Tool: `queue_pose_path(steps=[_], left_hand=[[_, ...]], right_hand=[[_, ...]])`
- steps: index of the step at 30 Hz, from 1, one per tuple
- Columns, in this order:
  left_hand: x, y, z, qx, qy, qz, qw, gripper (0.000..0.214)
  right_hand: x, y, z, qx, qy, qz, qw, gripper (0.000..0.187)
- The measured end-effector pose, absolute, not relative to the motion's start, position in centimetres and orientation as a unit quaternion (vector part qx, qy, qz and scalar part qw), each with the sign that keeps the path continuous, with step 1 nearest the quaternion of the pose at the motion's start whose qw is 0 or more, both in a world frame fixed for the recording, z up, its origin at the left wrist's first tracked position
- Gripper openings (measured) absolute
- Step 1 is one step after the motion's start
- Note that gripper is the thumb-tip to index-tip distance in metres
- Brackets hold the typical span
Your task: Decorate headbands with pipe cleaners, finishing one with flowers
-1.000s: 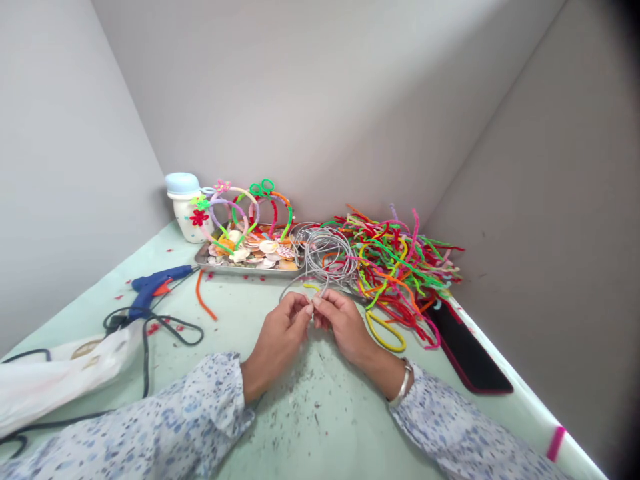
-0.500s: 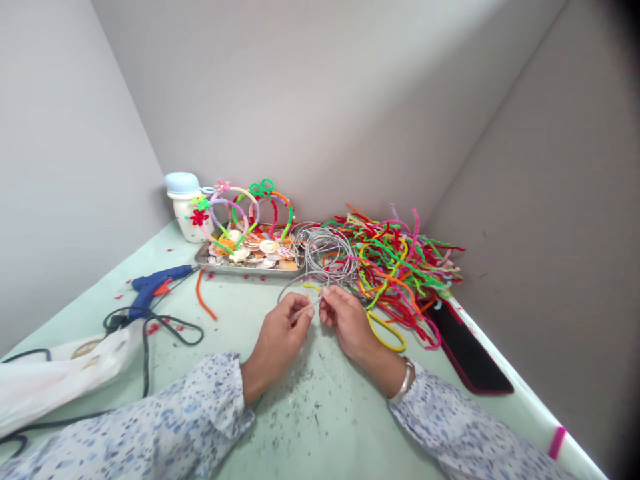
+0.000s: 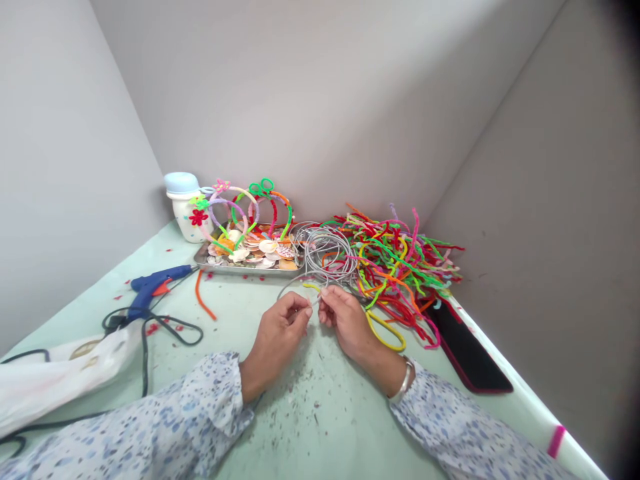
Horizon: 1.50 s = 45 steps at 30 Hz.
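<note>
My left hand and my right hand face each other over the table, a small gap between their fingertips. Both pinch a thin grey wire, a short stretch of which shows in the gap. Just beyond my fingers lies a loose coil of grey wire. Whether the held piece runs on into that coil I cannot tell. By my right hand are a yellow loop and a heap of coloured pipe cleaners.
A metal tray of shells holds fuzzy-wrapped hoops, next to a blue-lidded white bottle. A blue glue gun with dark cord, an orange pipe cleaner and a white plastic bag lie left. A black phone-like object is right.
The fingers of my left hand have curled in a little, and less wire shows at them. My right hand has hardly moved.
</note>
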<state>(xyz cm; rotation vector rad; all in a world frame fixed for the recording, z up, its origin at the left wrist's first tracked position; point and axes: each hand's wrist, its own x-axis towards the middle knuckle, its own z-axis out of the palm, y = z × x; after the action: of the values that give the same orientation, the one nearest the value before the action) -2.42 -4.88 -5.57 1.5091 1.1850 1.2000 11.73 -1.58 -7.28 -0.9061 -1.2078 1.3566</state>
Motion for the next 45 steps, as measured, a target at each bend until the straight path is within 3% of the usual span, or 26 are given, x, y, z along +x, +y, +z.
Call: queue_pose_path(steps=[12,21,45], left_hand=[[-2.43,-4.89,-5.61,0.598,0.475,0.472,0.441,0.008],[-2.47,-4.54,-5.58,0.536,0.463,0.473,0.524,0.027],[-2.47,-4.01,-6.34,0.581,0.490,0.448,0.470,0.029]], right_hand=[[11.75,-1.65,-7.25,-0.382,-0.509,0.568,0.523,0.028],[11.82,-1.85,-7.16,-0.383,-0.541,0.549,0.510,0.028],[11.81,-2.00,-6.96,-0.385,-0.551,0.539,0.508,0.028]])
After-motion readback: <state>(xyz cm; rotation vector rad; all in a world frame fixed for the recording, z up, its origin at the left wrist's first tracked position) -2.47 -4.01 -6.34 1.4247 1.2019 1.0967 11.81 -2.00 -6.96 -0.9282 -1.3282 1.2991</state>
